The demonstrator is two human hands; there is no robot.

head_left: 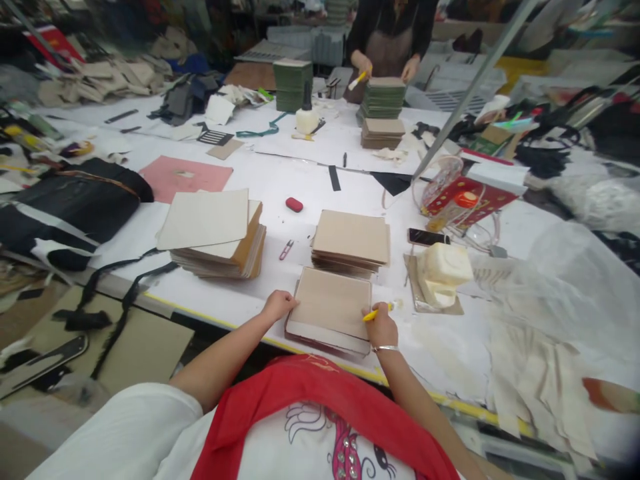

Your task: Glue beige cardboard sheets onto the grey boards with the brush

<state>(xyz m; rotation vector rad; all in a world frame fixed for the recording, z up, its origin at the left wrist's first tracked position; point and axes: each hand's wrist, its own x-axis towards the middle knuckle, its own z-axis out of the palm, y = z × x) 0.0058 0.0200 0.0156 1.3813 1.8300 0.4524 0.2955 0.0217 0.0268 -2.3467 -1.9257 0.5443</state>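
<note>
A low stack of beige boards [330,310] lies on the white table [310,180] right in front of me. My left hand [278,305] rests curled on the stack's left edge, holding it in place. My right hand [381,325], with a bracelet at the wrist, is closed round a yellow brush [374,313] whose tip points right, toward a whitish glue container [443,272] standing on a flat mat. A second stack of the same beige boards [351,243] sits just behind the near one.
A taller stack with pale sheets [215,235] stands to the left, with small snips [286,249] and a red oval object [294,205] between. A phone [426,237] lies right. Across the table another person [387,40] works at green stacks [383,99].
</note>
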